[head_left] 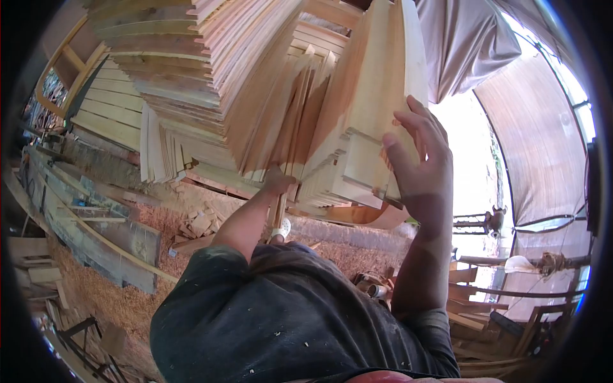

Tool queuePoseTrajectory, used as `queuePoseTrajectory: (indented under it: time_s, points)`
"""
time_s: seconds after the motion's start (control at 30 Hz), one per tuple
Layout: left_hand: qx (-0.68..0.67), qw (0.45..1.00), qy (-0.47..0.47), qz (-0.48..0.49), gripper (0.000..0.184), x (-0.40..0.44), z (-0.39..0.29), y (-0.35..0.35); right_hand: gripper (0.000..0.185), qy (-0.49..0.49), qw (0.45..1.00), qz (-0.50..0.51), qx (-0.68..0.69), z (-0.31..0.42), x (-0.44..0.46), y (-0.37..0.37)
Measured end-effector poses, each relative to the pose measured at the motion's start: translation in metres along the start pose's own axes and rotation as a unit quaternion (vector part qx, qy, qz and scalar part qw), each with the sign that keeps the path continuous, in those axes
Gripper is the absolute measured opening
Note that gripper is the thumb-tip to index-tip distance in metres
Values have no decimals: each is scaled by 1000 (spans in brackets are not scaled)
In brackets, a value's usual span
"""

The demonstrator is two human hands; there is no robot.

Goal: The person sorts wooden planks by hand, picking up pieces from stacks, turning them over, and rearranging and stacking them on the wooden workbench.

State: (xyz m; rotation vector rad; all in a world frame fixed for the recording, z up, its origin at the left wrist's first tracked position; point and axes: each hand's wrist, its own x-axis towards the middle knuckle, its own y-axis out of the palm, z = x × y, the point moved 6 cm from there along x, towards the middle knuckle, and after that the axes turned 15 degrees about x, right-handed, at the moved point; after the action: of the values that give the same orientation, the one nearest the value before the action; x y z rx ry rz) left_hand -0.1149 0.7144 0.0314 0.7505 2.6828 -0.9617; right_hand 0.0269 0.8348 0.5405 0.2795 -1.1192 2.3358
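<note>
My left hand [279,181] is closed around the near end of a narrow wooden board [281,205], in the gap between two stacks. Other thin boards [300,108] lean lengthwise in that gap. On the right, my right hand [423,153] is raised beside a stack of pale planks [364,121], its fingers apart and curved near the outer plank's edge. Whether its fingertips press on the wood, I cannot tell. To the left of the gap rises a tall stack of boards [172,57] with notched ends.
Wood shavings [121,281] and a heap of offcuts [199,223] cover the floor on the left. A long weathered timber piece [102,223] lies there. Grey sheeting [472,45] hangs at the upper right. More timber [472,319] lies at the lower right.
</note>
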Motion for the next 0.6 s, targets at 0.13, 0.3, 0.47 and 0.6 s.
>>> queuePoseTrajectory:
  time_s: [0.13,0.3,0.47,0.6]
  points:
    - [-107,987,31,119,90,-13,-5,-38,36,81,967,-95,222,-20,0,-23]
    - [-207,951,-24,230,70,-72,-37,-119,20,37,908,-281,310,-46,-56,-64]
    - [-291,907,21,303,54,-117,-58,-163,14,-127,918,-143,347,45,-79,-51]
    - [-322,893,110,296,56,-157,-89,-211,23,-5,946,74,314,85,-88,32]
